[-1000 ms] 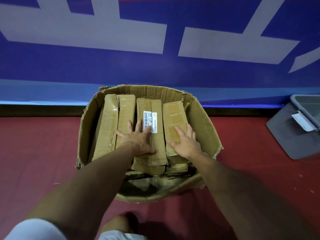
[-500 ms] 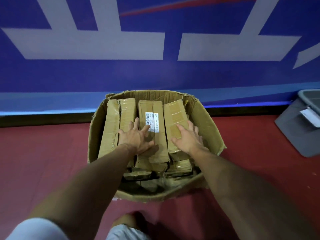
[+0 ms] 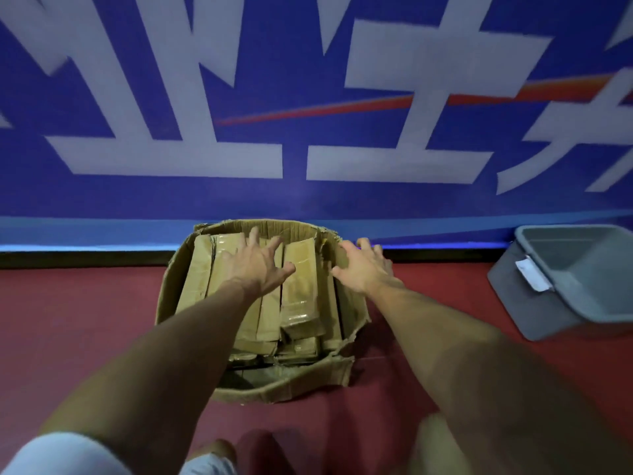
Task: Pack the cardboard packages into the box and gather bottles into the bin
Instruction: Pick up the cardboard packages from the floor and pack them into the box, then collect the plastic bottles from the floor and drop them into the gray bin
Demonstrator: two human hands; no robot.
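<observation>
The cardboard box (image 3: 284, 382) sits at the far edge of the red floor (image 3: 85, 320), pushed up to the foot of the blue wall (image 3: 308, 200), probably so it cannot slide away when pressed. The packages (image 3: 301, 296) already lie inside it, side by side with their long sides running from the near wall to the far one. That layout fills the width and leaves only a gap at the near end.

The left hand (image 3: 255, 265) is released, with fingers spread wide over the far ends of the middle packages. This looks like a flat press to level them rather than a grasp, though blur hides whether the palm touches. The right hand (image 3: 366, 269) is also released and splayed, grasping nothing. It is at the torn far right part of the box's rim, partly beyond it, perhaps to steady that bulging wall.

The grey bin (image 3: 534, 313) stands well apart at the right edge of the floor, tilted, with a white label (image 3: 532, 277) on its rim. No bottles show, so that half of the task looks unstarted.
</observation>
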